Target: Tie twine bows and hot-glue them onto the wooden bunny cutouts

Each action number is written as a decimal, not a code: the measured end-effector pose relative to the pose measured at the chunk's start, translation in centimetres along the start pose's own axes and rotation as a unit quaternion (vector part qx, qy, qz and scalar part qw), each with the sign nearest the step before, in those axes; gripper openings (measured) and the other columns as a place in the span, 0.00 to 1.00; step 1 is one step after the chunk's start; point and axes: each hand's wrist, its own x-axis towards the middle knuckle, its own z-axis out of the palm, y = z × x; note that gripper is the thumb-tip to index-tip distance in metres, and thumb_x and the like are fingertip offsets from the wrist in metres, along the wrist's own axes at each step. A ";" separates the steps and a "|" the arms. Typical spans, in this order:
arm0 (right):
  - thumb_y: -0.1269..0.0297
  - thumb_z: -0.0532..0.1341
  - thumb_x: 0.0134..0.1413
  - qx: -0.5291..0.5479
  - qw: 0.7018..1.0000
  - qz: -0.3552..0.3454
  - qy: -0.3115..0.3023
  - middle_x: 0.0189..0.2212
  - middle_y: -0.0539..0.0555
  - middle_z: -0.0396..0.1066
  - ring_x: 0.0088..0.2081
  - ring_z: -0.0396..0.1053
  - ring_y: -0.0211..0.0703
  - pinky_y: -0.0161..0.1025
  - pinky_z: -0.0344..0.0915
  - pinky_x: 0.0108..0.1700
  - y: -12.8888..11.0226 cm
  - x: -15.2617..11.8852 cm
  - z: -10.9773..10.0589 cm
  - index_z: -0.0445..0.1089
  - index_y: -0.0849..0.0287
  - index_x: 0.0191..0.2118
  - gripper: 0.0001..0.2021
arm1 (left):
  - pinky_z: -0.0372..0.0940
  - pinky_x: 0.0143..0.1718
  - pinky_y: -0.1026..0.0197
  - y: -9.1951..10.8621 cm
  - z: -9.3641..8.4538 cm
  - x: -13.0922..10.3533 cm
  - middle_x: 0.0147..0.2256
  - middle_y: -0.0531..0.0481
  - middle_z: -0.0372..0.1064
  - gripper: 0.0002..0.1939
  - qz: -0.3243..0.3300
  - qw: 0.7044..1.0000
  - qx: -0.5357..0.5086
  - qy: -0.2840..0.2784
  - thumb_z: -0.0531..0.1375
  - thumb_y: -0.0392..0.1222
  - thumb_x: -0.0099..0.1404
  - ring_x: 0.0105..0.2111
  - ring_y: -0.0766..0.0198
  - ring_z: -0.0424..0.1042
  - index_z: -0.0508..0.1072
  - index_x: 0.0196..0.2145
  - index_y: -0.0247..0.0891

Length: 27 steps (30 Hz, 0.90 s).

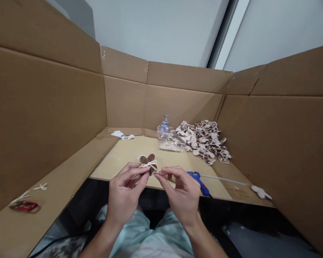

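Observation:
My left hand [126,190] is closed on a small felt bunny-head piece [151,157], brown with a pale rim and two upright ears. A cream bow [150,164] lies across its middle, and my left fingers cover part of its lower side. Close beside it, my right hand [181,193] is closed in a pinch at the piece's lower right edge. Whatever is between those right fingertips is too small to make out. Just right of my right hand, a blue glue gun [199,182] with a long glue stick [223,178] rests on the board.
Cardboard walls [183,102] surround the pale board [134,148]. A heap of similar felt pieces [201,139] lies at back right, beside a clear plastic bag [171,143] and bottle [165,123]. Red-handled snips [24,206] and a loose bow [41,186] lie at left; one felt piece [260,191] lies far right.

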 end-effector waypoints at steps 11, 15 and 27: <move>0.74 0.67 0.50 0.006 0.999 0.044 0.000 0.30 0.50 0.73 0.32 0.71 0.39 0.37 0.68 0.35 -0.3 0.1 -0.2 0.72 0.55 0.38 0.10 | 0.71 0.38 0.68 -0.2 -0.1 0.1 0.35 0.50 0.74 0.10 0.030 0.999 -0.007 -0.031 0.64 0.30 0.58 0.37 0.65 0.75 0.80 0.35 0.42; 0.74 0.68 0.49 0.012 0.998 0.055 -0.002 0.30 0.48 0.73 0.32 0.71 0.38 0.36 0.68 0.34 -0.3 0.1 -0.3 0.72 0.54 0.38 0.11 | 0.71 0.38 0.69 -0.1 0.1 0.2 0.34 0.50 0.74 0.09 0.021 0.998 -0.029 -0.044 0.65 0.29 0.57 0.36 0.66 0.75 0.80 0.34 0.41; 0.70 0.72 0.42 0.118 0.974 0.196 0.001 0.27 0.47 0.74 0.29 0.72 0.34 0.30 0.68 0.33 -0.8 0.5 -0.7 0.73 0.55 0.34 0.11 | 0.68 0.37 0.69 -0.6 -0.3 0.1 0.32 0.54 0.72 0.05 -0.074 0.991 -0.087 -0.072 0.67 0.32 0.57 0.35 0.68 0.72 0.77 0.31 0.40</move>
